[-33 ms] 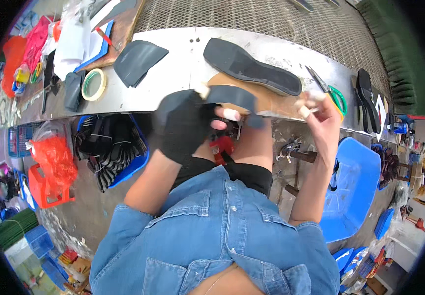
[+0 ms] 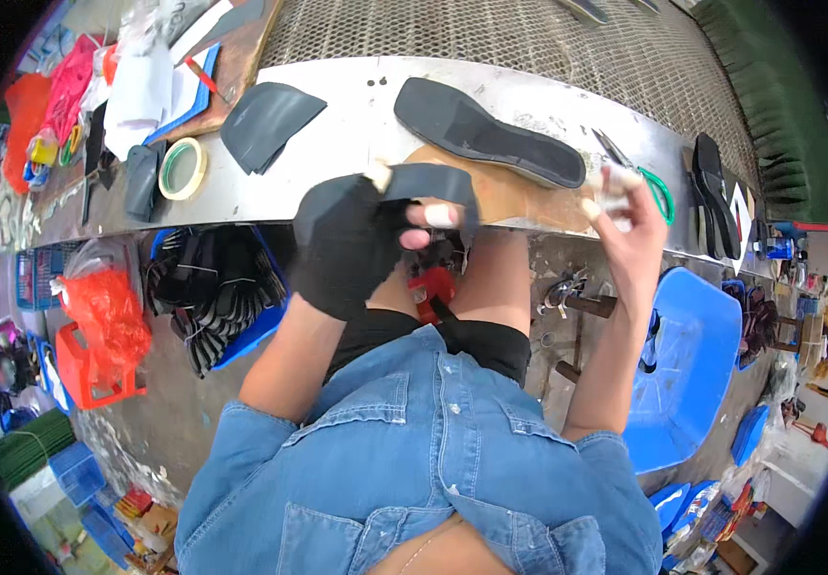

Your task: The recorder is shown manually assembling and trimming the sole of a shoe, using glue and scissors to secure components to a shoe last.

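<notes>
My left hand [image 2: 347,240], in a black fingerless glove with white covers on some fingertips, is closed on a dark grey, curved flat piece [image 2: 430,182] that looks like shoe upper material. The piece sticks out to the right past my fingers and bends down at its end. On the right, my right hand [image 2: 632,216] is raised beside the table edge, its fingers half curled and the thumb apart from them; white covers sit on the fingertips. I see nothing held in it. Green-handled scissors [image 2: 658,195] lie just behind it. A black shoe sole [image 2: 486,134] rests on the table beyond both hands.
A tan sheet [image 2: 510,201] lies partly under the sole. Dark cut pieces [image 2: 268,120] and a tape roll [image 2: 184,169] are on the table's left. Narrow black soles [image 2: 711,196] lie at right. Below are a blue tub [image 2: 687,374] and a bin of black parts [image 2: 212,287].
My left hand has shifted a little to the left with the dark grey piece still in it. My right hand has moved slightly, its fingertips now a bit farther right.
</notes>
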{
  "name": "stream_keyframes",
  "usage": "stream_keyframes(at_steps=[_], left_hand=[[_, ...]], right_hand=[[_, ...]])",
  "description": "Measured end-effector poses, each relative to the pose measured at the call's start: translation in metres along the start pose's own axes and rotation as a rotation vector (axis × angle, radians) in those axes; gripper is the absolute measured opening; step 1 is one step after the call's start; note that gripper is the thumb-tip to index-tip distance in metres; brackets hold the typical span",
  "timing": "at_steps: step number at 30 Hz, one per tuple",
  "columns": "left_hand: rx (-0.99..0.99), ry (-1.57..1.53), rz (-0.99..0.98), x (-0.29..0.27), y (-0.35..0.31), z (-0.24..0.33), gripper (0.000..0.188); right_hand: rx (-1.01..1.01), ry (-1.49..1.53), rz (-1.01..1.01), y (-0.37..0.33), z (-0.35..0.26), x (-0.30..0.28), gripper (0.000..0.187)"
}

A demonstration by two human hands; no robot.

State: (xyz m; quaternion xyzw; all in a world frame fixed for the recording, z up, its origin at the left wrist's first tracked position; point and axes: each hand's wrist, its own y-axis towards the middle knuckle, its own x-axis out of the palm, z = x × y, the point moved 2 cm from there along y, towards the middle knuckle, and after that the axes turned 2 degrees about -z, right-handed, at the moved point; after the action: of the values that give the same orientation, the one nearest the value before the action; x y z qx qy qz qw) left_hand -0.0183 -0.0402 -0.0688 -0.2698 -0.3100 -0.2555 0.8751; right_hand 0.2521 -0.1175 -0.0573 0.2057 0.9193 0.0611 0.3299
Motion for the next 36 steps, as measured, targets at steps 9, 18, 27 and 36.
stream_keyframes(at_steps=[9,18,27,36], left_hand=[[0.154,-0.101,-0.068,-0.022,-0.004,0.034,0.034],[0.241,-0.162,0.064,0.008,0.034,0.026,0.031],[0.087,-0.163,-0.009,0.027,0.037,0.012,0.034],[0.13,-0.338,0.064,0.035,0.039,-0.002,0.03]], right_hand=[[-0.162,-0.068,-0.138,0.049,0.026,0.049,0.071],[0.178,1.63,-0.09,0.025,-0.004,0.041,0.057],[-0.026,1.64,-0.098,0.005,-0.021,0.014,0.065],[-0.133,0.843,-0.068,0.008,-0.041,0.014,0.044]])
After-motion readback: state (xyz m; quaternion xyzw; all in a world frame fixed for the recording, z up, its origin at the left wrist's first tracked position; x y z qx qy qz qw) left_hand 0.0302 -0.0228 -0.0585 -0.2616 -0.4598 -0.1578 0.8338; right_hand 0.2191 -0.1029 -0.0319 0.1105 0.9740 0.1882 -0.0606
